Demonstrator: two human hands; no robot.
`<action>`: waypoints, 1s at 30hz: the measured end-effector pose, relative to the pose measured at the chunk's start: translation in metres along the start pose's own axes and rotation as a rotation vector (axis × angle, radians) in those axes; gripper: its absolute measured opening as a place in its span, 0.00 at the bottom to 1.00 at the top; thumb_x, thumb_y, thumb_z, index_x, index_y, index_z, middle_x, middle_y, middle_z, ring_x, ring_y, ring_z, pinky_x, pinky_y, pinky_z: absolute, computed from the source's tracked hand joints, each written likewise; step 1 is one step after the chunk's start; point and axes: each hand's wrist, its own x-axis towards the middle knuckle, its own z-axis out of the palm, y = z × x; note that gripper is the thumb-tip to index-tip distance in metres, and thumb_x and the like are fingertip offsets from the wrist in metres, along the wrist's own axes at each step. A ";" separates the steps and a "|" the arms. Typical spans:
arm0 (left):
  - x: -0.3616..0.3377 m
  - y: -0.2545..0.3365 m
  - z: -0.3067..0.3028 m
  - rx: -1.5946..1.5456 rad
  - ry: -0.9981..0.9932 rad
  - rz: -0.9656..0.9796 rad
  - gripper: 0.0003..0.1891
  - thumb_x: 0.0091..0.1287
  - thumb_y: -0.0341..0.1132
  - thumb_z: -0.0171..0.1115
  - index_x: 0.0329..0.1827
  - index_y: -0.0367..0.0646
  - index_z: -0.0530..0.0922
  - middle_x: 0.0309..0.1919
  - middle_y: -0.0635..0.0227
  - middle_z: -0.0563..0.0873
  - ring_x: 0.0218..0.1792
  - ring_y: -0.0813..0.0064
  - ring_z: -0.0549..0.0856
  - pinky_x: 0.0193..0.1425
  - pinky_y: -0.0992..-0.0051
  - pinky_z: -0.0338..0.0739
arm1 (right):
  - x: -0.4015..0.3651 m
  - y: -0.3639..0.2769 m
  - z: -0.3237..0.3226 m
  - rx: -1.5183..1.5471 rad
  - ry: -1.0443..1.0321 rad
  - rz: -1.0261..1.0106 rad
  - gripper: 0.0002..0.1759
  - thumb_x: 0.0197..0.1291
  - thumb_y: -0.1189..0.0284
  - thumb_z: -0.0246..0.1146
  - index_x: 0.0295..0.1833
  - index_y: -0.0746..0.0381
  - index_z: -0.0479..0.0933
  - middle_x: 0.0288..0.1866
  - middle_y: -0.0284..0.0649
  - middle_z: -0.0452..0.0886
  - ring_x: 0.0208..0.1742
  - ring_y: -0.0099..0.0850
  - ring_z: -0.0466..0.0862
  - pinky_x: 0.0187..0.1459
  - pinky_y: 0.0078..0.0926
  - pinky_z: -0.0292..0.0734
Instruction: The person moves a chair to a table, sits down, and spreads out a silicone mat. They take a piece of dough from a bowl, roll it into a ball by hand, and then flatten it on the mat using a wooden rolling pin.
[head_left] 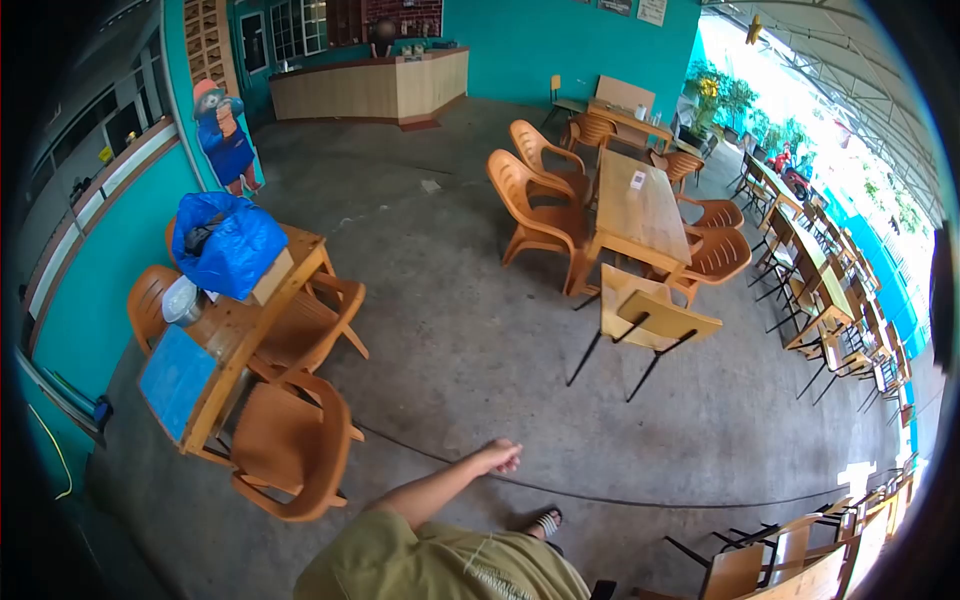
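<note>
My left hand [500, 456] hangs over the grey concrete floor [450, 370], in front of my body. Its fingers are curled in, and nothing shows in them. A dark cable [620, 503] runs along the floor just below the hand. My olive shirt [440, 560] fills the bottom of the view, and a sandalled foot [548, 521] shows beside it. The nearest furniture to the hand is an orange plastic chair [280, 435] on the left. My right hand is out of view.
At the left, a wooden table [240, 345] bears a blue bag [228, 245], a box and a clear container. Another table [640, 205] with chairs stands ahead. A counter [370, 90] is at the back. Rows of tables and chairs [820, 260] line the right.
</note>
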 end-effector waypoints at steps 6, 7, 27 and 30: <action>0.112 0.037 0.066 -0.279 0.205 -0.045 0.18 0.80 0.49 0.52 0.43 0.44 0.78 0.36 0.66 0.89 0.31 0.72 0.89 0.27 0.71 0.82 | 0.167 0.094 -0.124 0.152 0.113 0.157 0.21 0.60 0.58 0.68 0.34 0.70 0.81 0.35 0.61 0.85 0.40 0.62 0.85 0.45 0.55 0.81; 0.125 0.051 0.080 -0.289 0.209 -0.063 0.18 0.80 0.49 0.52 0.43 0.44 0.78 0.36 0.66 0.89 0.31 0.72 0.89 0.27 0.71 0.82 | 0.202 0.116 -0.136 0.181 0.147 0.162 0.19 0.64 0.59 0.68 0.35 0.68 0.82 0.29 0.49 0.85 0.31 0.48 0.84 0.36 0.45 0.79; 0.679 0.193 0.284 -1.298 0.371 0.045 0.43 0.78 0.70 0.37 0.73 0.33 0.60 0.69 0.43 0.76 0.70 0.45 0.77 0.69 0.44 0.75 | 0.562 0.138 -0.452 0.574 -0.125 0.429 0.17 0.68 0.61 0.68 0.41 0.67 0.82 0.28 0.36 0.84 0.25 0.24 0.81 0.25 0.26 0.75; 0.713 0.272 0.304 -1.487 0.501 0.090 0.41 0.79 0.66 0.41 0.76 0.34 0.61 0.76 0.51 0.71 0.76 0.57 0.72 0.73 0.49 0.72 | 0.637 0.146 -0.505 0.318 -0.081 0.450 0.17 0.68 0.64 0.68 0.43 0.70 0.83 0.30 0.40 0.87 0.28 0.29 0.85 0.30 0.28 0.80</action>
